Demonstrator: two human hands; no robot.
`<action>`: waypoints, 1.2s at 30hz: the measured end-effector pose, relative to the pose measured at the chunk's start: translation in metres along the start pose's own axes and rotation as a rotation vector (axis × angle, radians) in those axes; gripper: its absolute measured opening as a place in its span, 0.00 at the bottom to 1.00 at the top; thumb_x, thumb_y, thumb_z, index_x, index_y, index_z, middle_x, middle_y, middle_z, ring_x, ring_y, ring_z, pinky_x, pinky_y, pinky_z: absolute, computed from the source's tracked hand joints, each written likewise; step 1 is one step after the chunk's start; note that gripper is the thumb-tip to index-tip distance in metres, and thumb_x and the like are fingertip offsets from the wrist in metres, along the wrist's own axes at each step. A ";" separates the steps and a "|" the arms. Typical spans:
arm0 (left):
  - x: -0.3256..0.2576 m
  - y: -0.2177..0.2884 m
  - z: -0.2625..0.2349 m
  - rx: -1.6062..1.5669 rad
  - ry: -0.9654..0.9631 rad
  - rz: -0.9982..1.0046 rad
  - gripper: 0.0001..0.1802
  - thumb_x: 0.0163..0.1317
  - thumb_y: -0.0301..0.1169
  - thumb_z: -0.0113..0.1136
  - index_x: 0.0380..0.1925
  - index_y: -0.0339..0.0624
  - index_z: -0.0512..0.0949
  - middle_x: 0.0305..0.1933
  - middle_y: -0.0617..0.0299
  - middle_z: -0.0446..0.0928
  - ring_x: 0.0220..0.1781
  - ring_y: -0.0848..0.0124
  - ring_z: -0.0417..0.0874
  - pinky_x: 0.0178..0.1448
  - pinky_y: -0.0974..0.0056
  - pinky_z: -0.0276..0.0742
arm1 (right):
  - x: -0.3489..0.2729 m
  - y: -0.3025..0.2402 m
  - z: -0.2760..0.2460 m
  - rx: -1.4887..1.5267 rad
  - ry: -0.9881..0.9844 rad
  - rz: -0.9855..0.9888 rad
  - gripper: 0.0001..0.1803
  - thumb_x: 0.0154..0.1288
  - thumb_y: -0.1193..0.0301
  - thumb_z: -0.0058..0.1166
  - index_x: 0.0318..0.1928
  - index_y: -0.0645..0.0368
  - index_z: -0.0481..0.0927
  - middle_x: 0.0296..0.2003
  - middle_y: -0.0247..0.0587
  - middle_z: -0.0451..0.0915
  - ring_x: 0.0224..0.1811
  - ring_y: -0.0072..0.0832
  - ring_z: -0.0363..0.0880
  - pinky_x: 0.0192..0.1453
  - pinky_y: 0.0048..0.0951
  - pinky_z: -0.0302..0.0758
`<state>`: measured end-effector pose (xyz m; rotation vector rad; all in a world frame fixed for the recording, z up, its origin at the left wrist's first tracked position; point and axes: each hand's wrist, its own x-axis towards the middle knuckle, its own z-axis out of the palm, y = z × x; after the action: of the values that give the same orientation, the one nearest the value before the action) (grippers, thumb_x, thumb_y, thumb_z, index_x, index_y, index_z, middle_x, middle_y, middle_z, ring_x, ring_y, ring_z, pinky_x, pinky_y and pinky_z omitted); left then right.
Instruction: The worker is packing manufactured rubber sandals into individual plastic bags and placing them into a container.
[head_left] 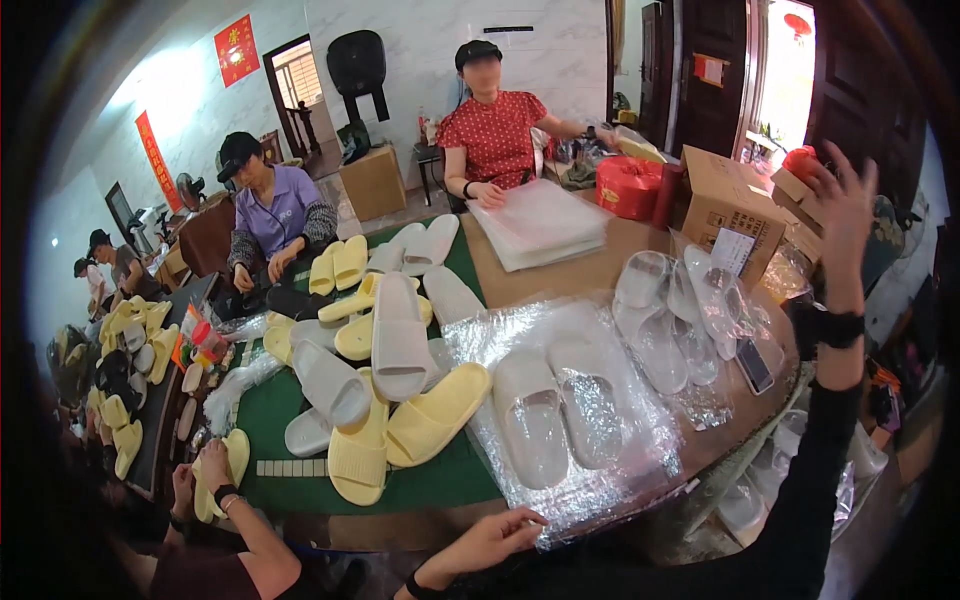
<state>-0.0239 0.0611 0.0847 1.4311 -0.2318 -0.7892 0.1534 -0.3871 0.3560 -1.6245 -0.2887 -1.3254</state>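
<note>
A pair of light grey slippers lies in a clear plastic bag [640,420] at the table's front middle, the left slipper [532,430] beside the right one [585,400]. My left hand [492,545] is at the bag's near-left corner, fingers stretched out and apart from the thumb, fingertips touching the film. High at the right, my right hand [848,205] is raised off the table with its fingers spread and nothing in them. Bagged grey slippers [650,330] lie farther right. A pile of loose grey and yellow slippers [400,335] stands left of the bag.
A stack of clear bags [540,225] sits at the far side before a person in red [495,130]. Past it are a red round container [628,187] and a cardboard box [728,205]. At lower left, another person's hands [212,465] hold a yellow slipper. A phone [754,365] lies right.
</note>
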 end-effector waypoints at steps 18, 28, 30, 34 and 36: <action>0.023 0.139 0.045 0.176 -1.025 0.841 0.37 0.61 0.54 0.52 0.60 0.35 0.67 0.65 0.46 0.62 0.65 0.49 0.62 0.64 0.49 0.58 | 0.030 0.104 -0.310 -0.019 0.591 -0.122 0.30 0.67 0.75 0.43 0.58 0.70 0.39 0.50 0.58 0.66 0.48 0.47 0.78 0.52 0.39 0.75; 0.010 0.126 0.068 0.281 -1.042 0.956 0.40 0.61 0.58 0.49 0.62 0.36 0.64 0.68 0.43 0.55 0.67 0.46 0.56 0.66 0.48 0.55 | -0.007 0.073 -0.206 0.177 0.526 -0.022 0.47 0.63 0.77 0.50 0.69 0.54 0.27 0.63 0.56 0.56 0.50 0.46 0.76 0.54 0.37 0.73; 0.005 0.132 0.069 0.293 -1.037 0.920 0.38 0.62 0.56 0.49 0.62 0.36 0.65 0.68 0.44 0.56 0.67 0.46 0.58 0.65 0.48 0.55 | -0.033 0.038 -0.123 0.208 0.399 0.020 0.41 0.66 0.72 0.47 0.71 0.55 0.36 0.60 0.52 0.63 0.46 0.38 0.77 0.50 0.30 0.72; -0.005 0.135 0.073 0.261 -0.951 0.901 0.30 0.66 0.46 0.49 0.60 0.35 0.67 0.65 0.45 0.62 0.63 0.48 0.64 0.63 0.50 0.59 | -0.069 -0.025 -0.028 0.112 -0.407 0.397 0.37 0.68 0.68 0.45 0.71 0.54 0.42 0.51 0.47 0.74 0.38 0.25 0.78 0.44 0.23 0.74; -0.013 0.135 0.078 0.278 -0.831 0.899 0.24 0.67 0.37 0.48 0.59 0.35 0.68 0.63 0.46 0.65 0.61 0.51 0.67 0.60 0.53 0.62 | -0.099 -0.056 0.010 0.149 -0.739 0.479 0.41 0.65 0.71 0.48 0.72 0.53 0.39 0.50 0.47 0.74 0.36 0.22 0.77 0.42 0.21 0.74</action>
<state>-0.0327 -0.0004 0.2282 0.9931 -1.5488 -0.5465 0.0839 -0.3144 0.3023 -1.8524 -0.3907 -0.3072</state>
